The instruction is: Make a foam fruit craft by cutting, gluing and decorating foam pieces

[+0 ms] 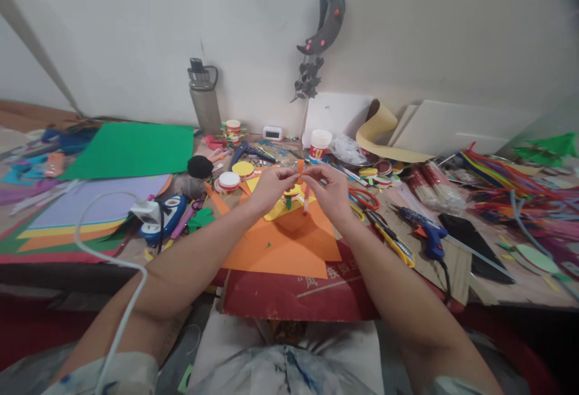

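Note:
My left hand (274, 188) and my right hand (329, 191) meet fingertip to fingertip in front of me. They pinch a small orange paper strip (300, 167) between them. A thin pale pink-and-white piece (306, 201) hangs just under my right fingers; whether they grip it I cannot make out. Below the hands is a yellow paper shape (275, 210) with a green bit (288, 202) on it, partly hidden by my fingers. Orange paper sheets (280, 256) lie under it, on a red board (271, 298) at the table's front edge.
On the right are red-handled scissors (365, 198), a yellow utility knife (398, 244), a blue glue gun (427, 235) and a black phone (473, 247). Paper cups (319, 145), a bottle (205, 102) and green paper (136, 149) stand or lie farther back. A white cable (129, 304) crosses my left arm.

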Action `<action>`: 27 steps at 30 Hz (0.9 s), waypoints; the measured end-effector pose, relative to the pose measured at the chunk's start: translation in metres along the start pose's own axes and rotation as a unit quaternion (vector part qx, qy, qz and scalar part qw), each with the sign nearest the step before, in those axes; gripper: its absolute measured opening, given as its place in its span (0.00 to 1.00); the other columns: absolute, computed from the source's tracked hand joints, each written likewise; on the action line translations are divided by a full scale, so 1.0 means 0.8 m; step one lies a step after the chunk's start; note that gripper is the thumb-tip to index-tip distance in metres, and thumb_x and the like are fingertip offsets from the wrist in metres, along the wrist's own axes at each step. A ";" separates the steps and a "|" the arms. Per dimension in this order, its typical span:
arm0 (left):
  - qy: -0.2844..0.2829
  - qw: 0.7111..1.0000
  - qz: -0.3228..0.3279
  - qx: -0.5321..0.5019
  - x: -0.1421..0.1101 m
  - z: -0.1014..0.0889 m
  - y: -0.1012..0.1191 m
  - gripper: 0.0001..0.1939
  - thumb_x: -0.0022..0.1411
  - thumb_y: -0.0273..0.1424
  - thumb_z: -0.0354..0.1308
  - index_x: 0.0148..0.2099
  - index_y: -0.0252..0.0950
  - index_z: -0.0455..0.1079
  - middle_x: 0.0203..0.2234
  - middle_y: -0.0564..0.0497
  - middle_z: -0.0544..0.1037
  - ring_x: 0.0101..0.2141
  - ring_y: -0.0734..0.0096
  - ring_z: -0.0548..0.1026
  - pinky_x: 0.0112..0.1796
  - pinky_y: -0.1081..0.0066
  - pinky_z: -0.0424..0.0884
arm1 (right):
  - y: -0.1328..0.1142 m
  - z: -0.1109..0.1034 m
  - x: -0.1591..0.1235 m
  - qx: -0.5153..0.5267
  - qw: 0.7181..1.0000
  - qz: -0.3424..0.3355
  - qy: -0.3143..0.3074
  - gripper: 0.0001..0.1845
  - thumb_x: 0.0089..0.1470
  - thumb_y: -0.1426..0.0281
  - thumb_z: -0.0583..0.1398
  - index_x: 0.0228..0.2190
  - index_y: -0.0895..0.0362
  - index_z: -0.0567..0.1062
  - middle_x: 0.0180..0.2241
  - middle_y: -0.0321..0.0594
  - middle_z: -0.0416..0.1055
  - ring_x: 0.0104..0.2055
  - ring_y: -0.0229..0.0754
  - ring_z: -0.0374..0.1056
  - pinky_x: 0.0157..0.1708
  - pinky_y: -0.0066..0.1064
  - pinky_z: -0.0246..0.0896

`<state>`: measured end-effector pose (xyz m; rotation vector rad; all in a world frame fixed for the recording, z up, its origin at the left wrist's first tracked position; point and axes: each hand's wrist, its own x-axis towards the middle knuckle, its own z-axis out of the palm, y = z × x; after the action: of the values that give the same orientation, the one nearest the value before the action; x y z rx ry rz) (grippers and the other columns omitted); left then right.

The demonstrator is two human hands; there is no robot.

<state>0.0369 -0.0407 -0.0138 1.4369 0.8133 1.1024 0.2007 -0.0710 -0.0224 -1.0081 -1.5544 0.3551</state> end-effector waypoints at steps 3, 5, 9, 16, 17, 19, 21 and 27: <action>-0.008 1.000 -0.015 0.009 -0.002 0.003 0.003 0.09 0.46 0.35 0.64 0.26 0.34 0.72 0.20 0.56 0.68 0.25 0.78 0.62 0.30 0.74 0.57 | 0.002 0.002 0.002 0.044 0.997 0.062 0.006 0.08 0.54 0.61 0.67 0.32 0.52 0.81 0.30 0.37 0.78 0.32 0.42 0.69 0.37 0.36 0.66; -0.015 1.000 -0.023 0.006 -0.003 0.005 0.006 0.08 0.45 0.34 0.62 0.26 0.34 0.72 0.20 0.56 0.68 0.25 0.78 0.62 0.30 0.73 0.58 | 0.003 0.003 0.003 0.049 0.997 0.064 0.021 0.07 0.51 0.62 0.67 0.31 0.52 0.82 0.32 0.38 0.78 0.35 0.42 0.70 0.37 0.35 0.66; -0.021 0.999 -0.034 0.010 -0.005 0.006 0.012 0.07 0.44 0.33 0.61 0.25 0.33 0.72 0.19 0.57 0.67 0.25 0.78 0.61 0.30 0.73 0.57 | 0.004 0.005 0.003 0.068 0.995 0.058 0.041 0.07 0.49 0.62 0.68 0.28 0.52 0.81 0.39 0.42 0.80 0.44 0.46 0.73 0.40 0.36 0.67; -0.034 0.998 -0.038 0.025 -0.005 0.003 0.013 0.07 0.46 0.30 0.60 0.21 0.34 0.67 0.18 0.56 0.66 0.24 0.79 0.60 0.29 0.73 0.57 | 0.006 0.007 0.001 0.072 0.989 0.123 0.039 0.09 0.47 0.62 0.68 0.29 0.54 0.81 0.31 0.38 0.80 0.32 0.41 0.70 0.36 0.35 0.66; -0.037 0.998 -0.042 0.019 -0.004 0.003 0.012 0.07 0.46 0.29 0.60 0.21 0.34 0.67 0.18 0.56 0.66 0.23 0.79 0.60 0.29 0.73 0.57 | 0.006 0.007 0.001 0.071 0.989 0.128 0.039 0.09 0.47 0.62 0.68 0.29 0.54 0.81 0.30 0.38 0.80 0.31 0.41 0.69 0.36 0.35 0.65; -0.039 0.998 -0.056 -0.004 -0.003 0.003 0.011 0.05 0.48 0.29 0.62 0.23 0.33 0.71 0.19 0.56 0.68 0.23 0.79 0.61 0.29 0.73 0.57 | 0.006 0.007 0.001 0.071 0.988 0.133 0.040 0.09 0.47 0.61 0.68 0.28 0.54 0.81 0.29 0.38 0.79 0.31 0.41 0.68 0.35 0.34 0.65; -0.032 0.997 -0.070 -0.029 -0.002 0.004 0.010 0.04 0.48 0.28 0.63 0.26 0.33 0.74 0.21 0.55 0.70 0.22 0.80 0.62 0.28 0.73 0.58 | 0.005 0.008 0.001 0.071 0.988 0.132 0.043 0.09 0.47 0.61 0.68 0.28 0.54 0.80 0.29 0.38 0.79 0.31 0.41 0.68 0.34 0.34 0.64; -0.019 0.998 -0.055 -0.026 -0.002 0.003 0.006 0.04 0.49 0.26 0.64 0.25 0.32 0.72 0.20 0.54 0.72 0.22 0.80 0.66 0.28 0.75 0.61 | 0.002 0.008 0.001 0.070 0.990 0.112 0.042 0.09 0.49 0.61 0.67 0.29 0.54 0.80 0.31 0.39 0.79 0.33 0.42 0.71 0.35 0.34 0.65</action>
<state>0.0382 -0.0437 -0.0095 1.3506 0.8202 1.0027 0.1956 -0.0672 -0.0244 -1.0756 -1.3241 0.5628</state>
